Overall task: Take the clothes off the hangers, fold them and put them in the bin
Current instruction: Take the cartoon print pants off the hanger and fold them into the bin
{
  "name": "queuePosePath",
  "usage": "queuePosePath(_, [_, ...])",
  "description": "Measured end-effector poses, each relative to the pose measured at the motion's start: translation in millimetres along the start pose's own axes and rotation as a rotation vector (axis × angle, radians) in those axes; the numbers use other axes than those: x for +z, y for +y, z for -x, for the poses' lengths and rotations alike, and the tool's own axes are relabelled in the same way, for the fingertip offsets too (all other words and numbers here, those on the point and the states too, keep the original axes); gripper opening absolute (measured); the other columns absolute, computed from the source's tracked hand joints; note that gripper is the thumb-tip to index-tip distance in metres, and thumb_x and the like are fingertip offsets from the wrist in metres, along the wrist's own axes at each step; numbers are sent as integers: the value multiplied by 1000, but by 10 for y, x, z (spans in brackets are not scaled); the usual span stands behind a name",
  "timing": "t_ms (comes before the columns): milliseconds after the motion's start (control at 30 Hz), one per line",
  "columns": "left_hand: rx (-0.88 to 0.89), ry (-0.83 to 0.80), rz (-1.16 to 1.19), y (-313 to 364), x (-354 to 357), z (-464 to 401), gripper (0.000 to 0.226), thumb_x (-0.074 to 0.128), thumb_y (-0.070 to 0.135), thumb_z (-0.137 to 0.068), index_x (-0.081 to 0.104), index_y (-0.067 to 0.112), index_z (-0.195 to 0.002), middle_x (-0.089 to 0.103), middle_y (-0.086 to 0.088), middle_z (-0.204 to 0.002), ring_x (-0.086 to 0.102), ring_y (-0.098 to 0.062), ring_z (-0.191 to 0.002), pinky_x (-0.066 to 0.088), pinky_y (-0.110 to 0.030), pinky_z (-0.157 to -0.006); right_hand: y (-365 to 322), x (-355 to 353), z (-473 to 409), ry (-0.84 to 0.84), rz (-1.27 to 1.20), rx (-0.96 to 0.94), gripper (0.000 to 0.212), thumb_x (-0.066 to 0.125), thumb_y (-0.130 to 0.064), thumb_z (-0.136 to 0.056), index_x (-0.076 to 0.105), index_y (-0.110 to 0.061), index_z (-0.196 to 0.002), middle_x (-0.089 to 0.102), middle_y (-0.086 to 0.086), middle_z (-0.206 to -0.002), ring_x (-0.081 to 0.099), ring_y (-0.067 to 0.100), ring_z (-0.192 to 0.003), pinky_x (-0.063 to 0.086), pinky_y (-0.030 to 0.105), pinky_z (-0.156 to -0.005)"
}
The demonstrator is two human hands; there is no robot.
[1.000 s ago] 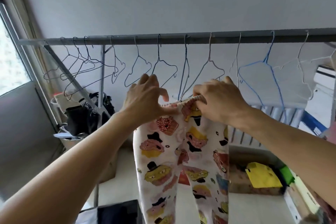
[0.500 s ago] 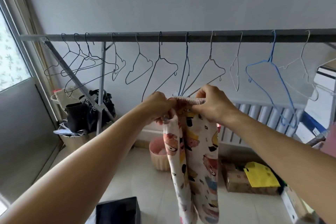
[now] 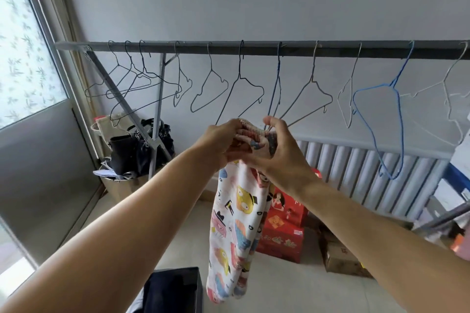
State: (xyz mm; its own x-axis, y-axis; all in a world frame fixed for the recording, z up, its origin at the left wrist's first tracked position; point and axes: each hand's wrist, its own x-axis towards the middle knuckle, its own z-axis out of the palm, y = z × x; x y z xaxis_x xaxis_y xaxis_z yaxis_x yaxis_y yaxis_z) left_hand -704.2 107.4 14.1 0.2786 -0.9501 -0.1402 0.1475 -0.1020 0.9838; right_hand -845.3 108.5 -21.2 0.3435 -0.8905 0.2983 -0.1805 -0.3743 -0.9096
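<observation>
The printed trousers' waistband was bunched out of sight between the two hands, a white hanger ran off the right edge, and the dark bin was cut by the bottom edge.

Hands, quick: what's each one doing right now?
Left hand: closed, gripping the pants at the waistband.
Right hand: closed, gripping the same waistband.

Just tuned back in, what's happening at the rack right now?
A person is holding a pair of cartoon-print pants in front of the clothes rail. The left hand and right hand both grip the bunched waistband close together, and the legs hang straight down, doubled lengthwise. The wire hangers on the rail all look bare. A dark bin shows at the bottom edge; the pants are not in it yet.
</observation>
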Motion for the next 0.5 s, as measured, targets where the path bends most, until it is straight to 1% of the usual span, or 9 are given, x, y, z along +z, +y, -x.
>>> queuePosePath(67, [46,-31,9,16,-71,71,26,63,27,-94,64,2,-86,70,-10,-65,67,-18,-56,58,-31,-50,-43,91,-21,102,-35,-58,59,64,-6,-89,34,-25,-137,60,7,-109,67,7,-80,59,25,-67])
queuePosePath(100, [110,-36,-77,10,-140,76,33,66,37,-91,64,4,-92,72,-7,-72,68,-17,-64,58,-32,-56,-77,89,-50,129,-92,-62,55,60,-1,-90,36,-24,-135,61,10,-108,68,11,-80,59,28,-67])
queuePosePath(133, [194,-26,-209,-19,-240,69,45,69,47,-85,62,6,-102,72,-5,-85,67,-14,-75,55,-30,-65,-111,62,-85,136,-150,-54,53,58,2,-90,38,-22,-133,62,12,-108,68,16,-84,60,30,-71])
queuePosePath(200, [342,-45,-401,-88,-457,64,78,74,60,-67,52,11,-124,64,-4,-112,60,-12,-94,46,-24,-79,-206,-32,-165,115,-239,-37,54,58,6,-86,41,-19,-131,65,13,-105,67,23,-89,59,34,-76])
queuePosePath(267, [372,-229,-472,-211,-619,11,92,82,64,-58,50,14,-129,64,-5,-121,65,-15,-104,51,-24,-86,-328,-110,-237,65,-326,-37,54,56,10,-84,43,-15,-130,65,14,-98,66,23,-86,58,35,-75])
queuePosePath(333, [322,-377,-504,-341,-678,-17,86,83,60,-57,58,13,-125,71,-5,-116,68,-19,-106,56,-31,-91,-451,-158,-308,21,-403,-50,53,54,12,-84,44,-13,-129,64,16,-96,66,26,-85,58,38,-77])
queuePosePath(367, [296,-413,-489,-377,-680,-15,76,84,53,-61,62,13,-121,72,-6,-113,69,-23,-105,55,-36,-94,-495,-181,-358,18,-423,-55,52,54,12,-84,44,-13,-128,64,16,-96,66,27,-86,58,40,-78])
queuePosePath(433, [273,-430,-374,-405,-668,6,52,83,31,-73,65,10,-118,73,-10,-112,69,-29,-106,52,-45,-98,-540,-256,-462,36,-447,-68,51,57,9,-83,42,-9,-129,63,18,-96,66,30,-87,57,40,-75])
queuePosePath(500, [239,-424,-222,-363,-624,48,45,77,19,-77,62,7,-118,74,-12,-109,70,-30,-101,56,-42,-91,-507,-370,-535,-3,-469,-79,54,66,-4,-82,42,-3,-131,64,22,-101,68,32,-90,56,41,-75])
